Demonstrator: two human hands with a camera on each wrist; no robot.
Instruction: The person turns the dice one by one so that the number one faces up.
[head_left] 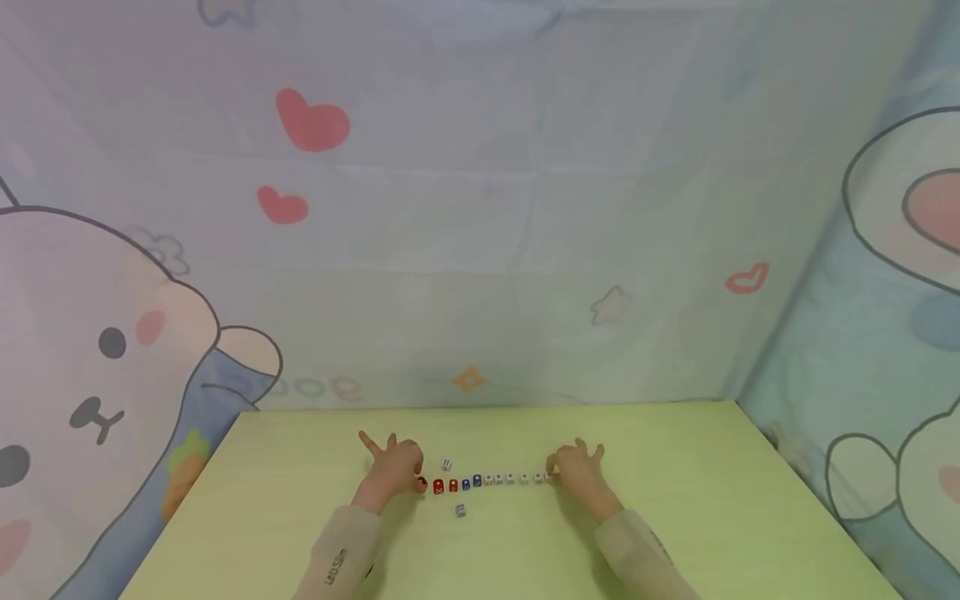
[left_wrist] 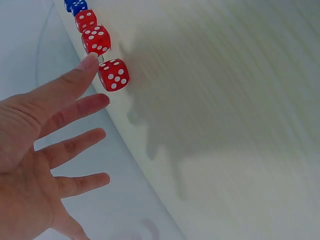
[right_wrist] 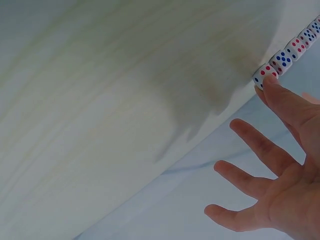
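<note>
A row of small dice runs across the table: red ones (head_left: 438, 487) at the left, blue ones (head_left: 477, 481) beside them, then several white ones (head_left: 511, 479) to the right. At the left end, my left hand (head_left: 394, 469) has thumb and forefinger around the end red die (left_wrist: 114, 75), its other fingers spread. A narrow gap parts this die from the neighbouring red die (left_wrist: 96, 40). My right hand (head_left: 582, 477) pinches the end white die (right_wrist: 265, 76) between thumb and forefinger, at the right end of the row, with its remaining fingers extended.
One loose white die (head_left: 447, 465) lies behind the row, and another loose die (head_left: 461, 510) lies in front of it. The pale yellow-green table (head_left: 675, 533) meets a printed cloth (head_left: 487, 250) at its back edge. More cloth hangs at both sides.
</note>
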